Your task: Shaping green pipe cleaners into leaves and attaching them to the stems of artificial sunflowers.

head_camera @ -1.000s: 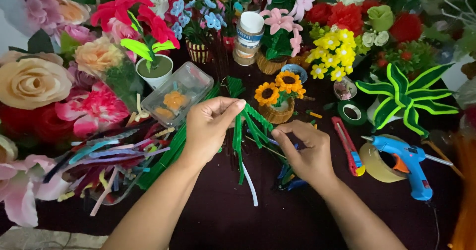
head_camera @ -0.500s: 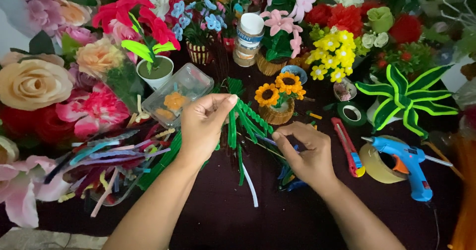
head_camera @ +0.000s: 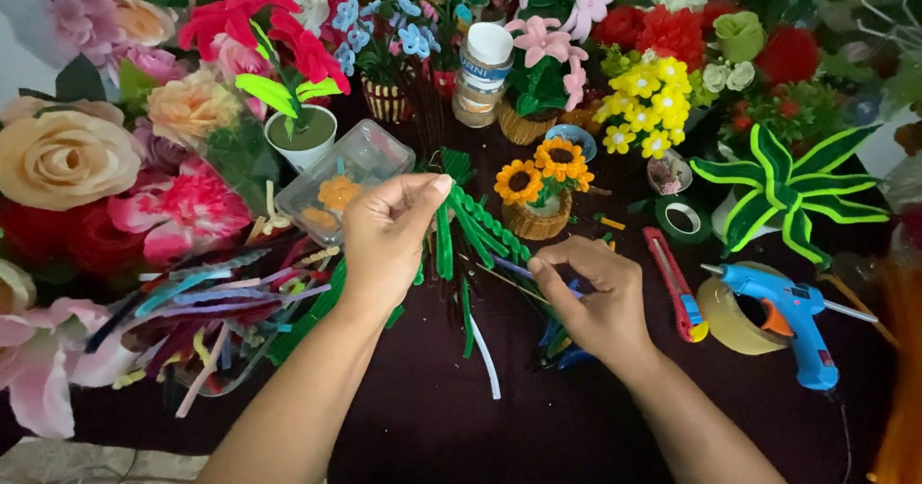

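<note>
Green pipe cleaners [head_camera: 471,225] — between both hands.

Blue glue gun [head_camera: 788,311] lower right, lying across a tape roll [head_camera: 730,316]. Red box cutter [head_camera: 677,282] just left of it. Small sunflower basket [head_camera: 540,196] centre. Clear plastic tray [head_camera: 351,177] upper centre-left. Cream rose [head_camera: 58,157] far left.

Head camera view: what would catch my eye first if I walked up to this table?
Probably the two hands at the centre: the left hand lifts a bunch of green pipe cleaners while the right hand rests on the dark table beside them. Around them crowd bright craft flowers, with a large cream rose at far left and a small sunflower basket just behind the hands. A blue glue gun lies at right.
</note>
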